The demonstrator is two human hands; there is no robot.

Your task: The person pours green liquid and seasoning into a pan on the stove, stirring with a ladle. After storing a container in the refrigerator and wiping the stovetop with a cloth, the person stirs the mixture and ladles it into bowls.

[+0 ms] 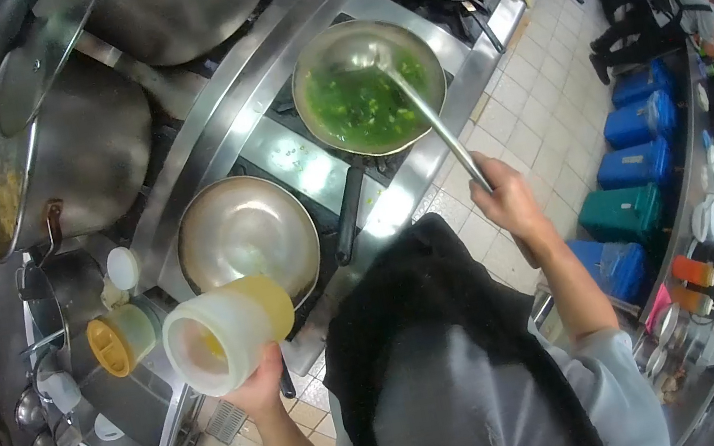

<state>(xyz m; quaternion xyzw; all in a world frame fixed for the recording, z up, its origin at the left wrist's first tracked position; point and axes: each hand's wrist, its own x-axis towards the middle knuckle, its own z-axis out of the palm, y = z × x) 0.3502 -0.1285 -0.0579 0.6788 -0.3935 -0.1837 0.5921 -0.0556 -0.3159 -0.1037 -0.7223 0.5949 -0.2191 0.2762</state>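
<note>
Both hands busy at the stove, ladle in one and tub in the other.
Right hand [507,196] is wrapped around the long handle of a ladle [437,121], its bowl down in the pan [340,36] of green, soupy food [362,117]. Left hand [257,389] has a tilted, cloudy plastic tub [220,338] with something yellow inside, right by the shiny second pan [241,226].

a restaurant kitchen — stoves [207,106], big pots [80,143]

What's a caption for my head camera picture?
Left hand holds a tub, right hand a ladle in a pan of greens.
</note>
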